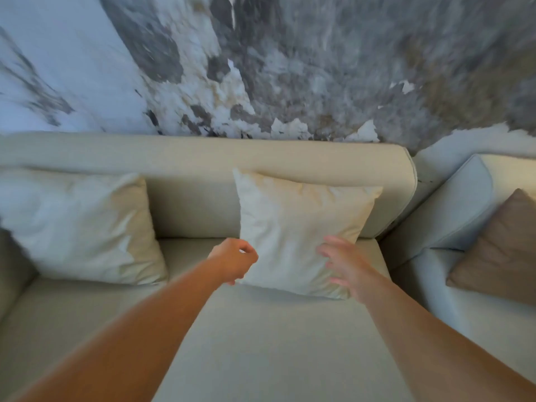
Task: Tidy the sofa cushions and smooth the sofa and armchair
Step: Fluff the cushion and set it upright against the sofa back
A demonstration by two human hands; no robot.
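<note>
I saw two bare forearms; no sleeve reached either wrist; the left hand and right hand wore nothing.

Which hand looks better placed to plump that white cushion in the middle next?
Probably the right hand: its open fingers lie spread against the middle cushion, near its lower right. The left hand is curled loosely at the cushion's lower left edge; whether it grips anything is unclear.

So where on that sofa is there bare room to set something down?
The seat in front of both white cushions, left and right, is bare, as is the gap between them. The right cushion is crowded by the left hand and right hand.
</note>
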